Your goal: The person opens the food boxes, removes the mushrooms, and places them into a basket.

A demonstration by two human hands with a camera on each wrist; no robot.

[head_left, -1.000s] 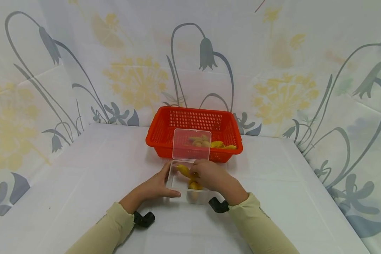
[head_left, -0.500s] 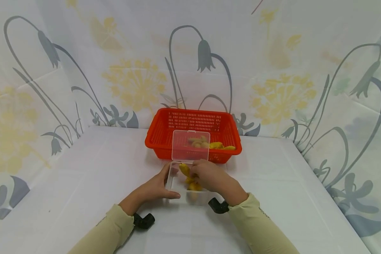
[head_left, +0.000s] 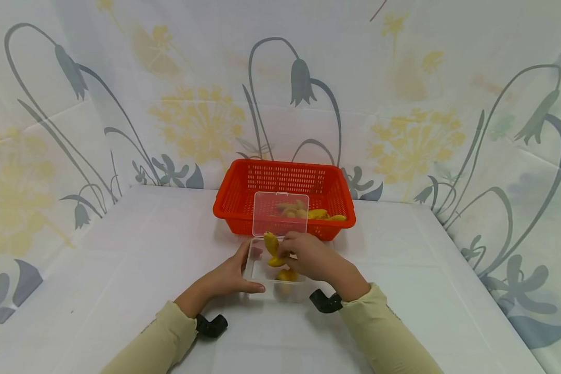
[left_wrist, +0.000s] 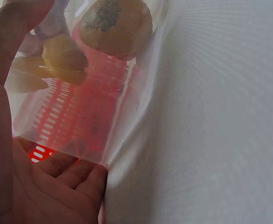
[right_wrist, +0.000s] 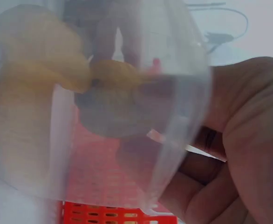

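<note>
A clear plastic box [head_left: 262,272] stands on the white table with its lid [head_left: 266,213] raised at the back. My left hand [head_left: 224,278] grips its left side, thumb at the front and fingers behind. Above the box, the thumb and fingers of my right hand [head_left: 314,259] pinch a yellow, knobbly fruit [head_left: 271,244], tilted upward. Another yellow fruit [head_left: 287,275] lies inside at the front right. Through the box wall, the left wrist view shows a rounded fruit [left_wrist: 120,39] with a dark patch. The right hand's fingertips are blurred behind plastic in the right wrist view.
Directly behind the box is a red perforated basket [head_left: 284,176]. Several yellow fruits [head_left: 319,213] lie in its front right part, some seen through the lid. A flower-printed cloth [head_left: 402,104] hangs at the back and sides. Black wrist mounts [head_left: 326,301] sit under both wrists.
My right hand has lifted slightly, and the pinched fruit has swung from slanting left to nearly upright, higher above the box. My left hand has kept its place on the box.
</note>
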